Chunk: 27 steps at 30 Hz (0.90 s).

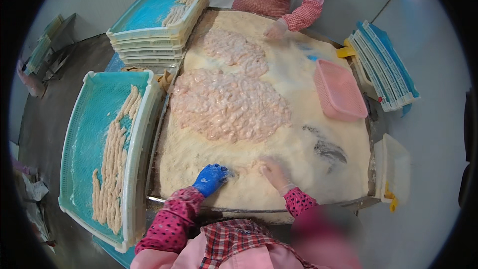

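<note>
My left hand (pixel 210 179), in a blue glove, has its fingers curled down into pale powder near the front of the flour-covered table (pixel 189 154); what they hold is hidden. My right hand (pixel 274 174), in a translucent glove, rests fingertips on the powder beside a faint coated ridge between the hands, its fingers loosely apart. Beyond them lie two wet masses of pale pink pieces (pixel 229 104). At my left, a teal-lined tray (pixel 79 154) holds several long coated strips (pixel 112 169).
A co-worker's gloved hand (pixel 275 29) is at the far edge; their other blue glove reaches a stack of trays (pixel 147 42). A pink basket (pixel 338 89) sits on the right. Upended trays (pixel 381 65) and a clear bin (pixel 393 164) stand beyond the right edge.
</note>
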Each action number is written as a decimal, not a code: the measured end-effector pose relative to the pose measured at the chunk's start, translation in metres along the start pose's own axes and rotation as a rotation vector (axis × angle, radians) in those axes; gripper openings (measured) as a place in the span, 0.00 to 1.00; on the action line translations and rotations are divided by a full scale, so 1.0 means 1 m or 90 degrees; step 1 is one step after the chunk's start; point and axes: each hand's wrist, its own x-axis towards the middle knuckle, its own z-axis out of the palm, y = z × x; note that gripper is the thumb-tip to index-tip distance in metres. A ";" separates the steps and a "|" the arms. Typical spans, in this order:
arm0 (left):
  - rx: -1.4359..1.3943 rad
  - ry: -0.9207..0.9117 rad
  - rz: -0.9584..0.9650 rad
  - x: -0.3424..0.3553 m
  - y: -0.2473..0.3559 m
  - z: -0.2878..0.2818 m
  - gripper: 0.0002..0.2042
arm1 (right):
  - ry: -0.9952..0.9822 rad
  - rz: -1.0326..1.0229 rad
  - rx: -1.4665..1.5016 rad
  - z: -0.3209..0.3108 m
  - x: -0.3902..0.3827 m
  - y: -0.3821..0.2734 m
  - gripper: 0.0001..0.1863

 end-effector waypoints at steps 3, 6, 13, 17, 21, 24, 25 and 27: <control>-0.047 0.045 0.049 0.001 -0.008 -0.016 0.14 | 0.008 -0.014 -0.131 -0.014 -0.002 -0.013 0.18; -0.105 0.175 0.029 0.016 0.005 -0.024 0.19 | -0.061 -0.017 -0.129 0.004 -0.013 -0.014 0.18; -0.156 0.201 -0.005 0.029 0.005 0.013 0.09 | -0.030 0.070 -0.059 -0.005 -0.018 -0.003 0.14; -0.267 0.102 -0.021 0.005 0.006 -0.031 0.11 | -0.074 0.194 0.041 0.001 -0.008 -0.006 0.14; -0.182 0.100 0.028 -0.011 -0.019 -0.028 0.11 | -0.016 0.007 0.163 0.017 0.016 -0.015 0.14; -0.204 0.208 -0.099 -0.026 -0.016 -0.027 0.12 | -0.095 -0.119 -0.120 0.026 0.025 -0.031 0.14; -0.173 0.192 -0.126 -0.027 -0.007 -0.023 0.12 | -0.112 -0.106 -0.105 0.029 0.021 -0.031 0.14; 0.008 0.078 -0.187 -0.015 0.024 -0.027 0.15 | -0.118 -0.018 0.007 0.030 0.012 -0.025 0.16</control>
